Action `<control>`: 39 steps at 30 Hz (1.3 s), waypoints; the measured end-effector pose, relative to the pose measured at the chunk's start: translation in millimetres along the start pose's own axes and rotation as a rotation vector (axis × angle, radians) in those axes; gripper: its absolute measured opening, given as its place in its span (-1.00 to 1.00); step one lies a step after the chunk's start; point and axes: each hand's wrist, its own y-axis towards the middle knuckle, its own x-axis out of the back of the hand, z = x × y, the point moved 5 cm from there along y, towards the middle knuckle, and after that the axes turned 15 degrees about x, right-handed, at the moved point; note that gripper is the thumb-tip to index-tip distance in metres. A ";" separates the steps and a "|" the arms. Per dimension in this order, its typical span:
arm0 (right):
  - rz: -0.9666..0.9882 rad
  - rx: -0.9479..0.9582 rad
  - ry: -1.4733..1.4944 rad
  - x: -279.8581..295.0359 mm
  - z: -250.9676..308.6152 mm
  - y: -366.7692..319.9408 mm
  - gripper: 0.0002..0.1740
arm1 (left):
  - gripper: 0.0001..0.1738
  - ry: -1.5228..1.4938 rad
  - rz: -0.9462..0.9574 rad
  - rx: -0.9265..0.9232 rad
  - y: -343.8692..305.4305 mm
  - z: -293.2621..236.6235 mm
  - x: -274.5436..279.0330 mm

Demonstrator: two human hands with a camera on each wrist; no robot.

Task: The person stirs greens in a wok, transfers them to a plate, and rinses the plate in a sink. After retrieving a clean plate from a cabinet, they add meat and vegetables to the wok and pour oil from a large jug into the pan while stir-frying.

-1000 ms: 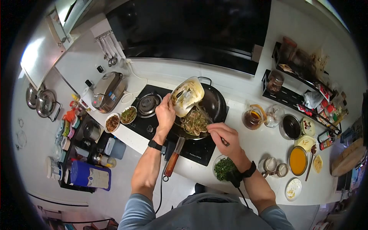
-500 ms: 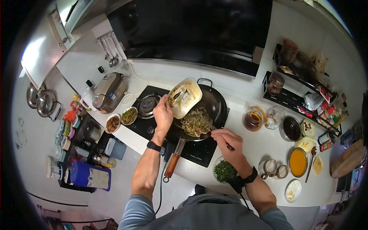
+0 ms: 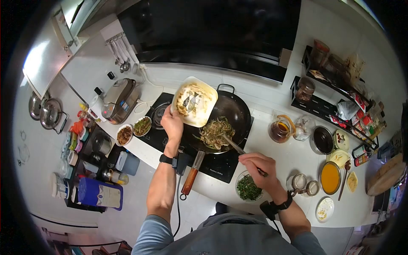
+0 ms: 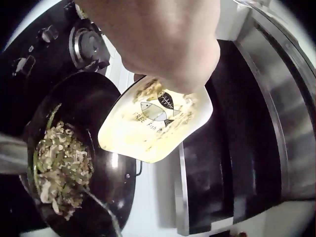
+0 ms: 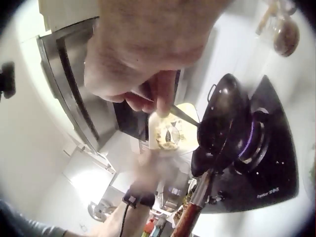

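My left hand (image 3: 173, 128) grips the rim of a square white dish (image 3: 196, 104), held tilted above the left side of a black wok (image 3: 239, 111). Smears of sauce and a printed fish picture show inside the dish. Chopped, browned food with green pieces (image 3: 216, 135) lies in the wok. My right hand (image 3: 259, 169) holds a long metal utensil (image 3: 234, 145) by its handle. The utensil's far end is buried in the food, so its shape is hidden. In the right wrist view, a bluish flame (image 5: 247, 140) shows beside the wok.
The wok's wooden handle (image 3: 189, 182) points toward me over the black stove (image 3: 219, 168). Chopped greens fill a bowl (image 3: 249, 188) near my right wrist. Two small food bowls stand left of the stove. To the right are a brown-liquid jug (image 3: 280, 129) and an orange-yellow bowl (image 3: 330, 178).
My left hand has carried the dish left, away from over the food, and its inside now faces me more. My right hand has shifted right and toward me with the utensil.
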 end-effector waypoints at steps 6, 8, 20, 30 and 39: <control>0.051 -0.044 -0.027 2.4 -6.0 -4.4 -0.92 | -0.68 -0.434 0.223 0.537 13.0 49.2 0.6; 0.038 -0.038 -0.038 -11.8 -15.5 -12.6 -0.91 | -0.70 -0.565 0.325 0.685 6.1 57.5 2.0; 0.004 0.039 -0.118 -18.4 -24.3 -9.1 -0.88 | -0.67 -0.705 0.478 1.012 -1.7 90.7 14.7; 0.071 0.068 -0.176 -38.5 -29.4 -33.6 -0.82 | -0.68 -0.652 0.479 0.915 -8.3 73.9 16.0; 0.161 0.105 -0.412 -63.8 -56.6 -60.1 -0.60 | -0.73 -0.772 0.411 0.804 -21.9 49.9 21.4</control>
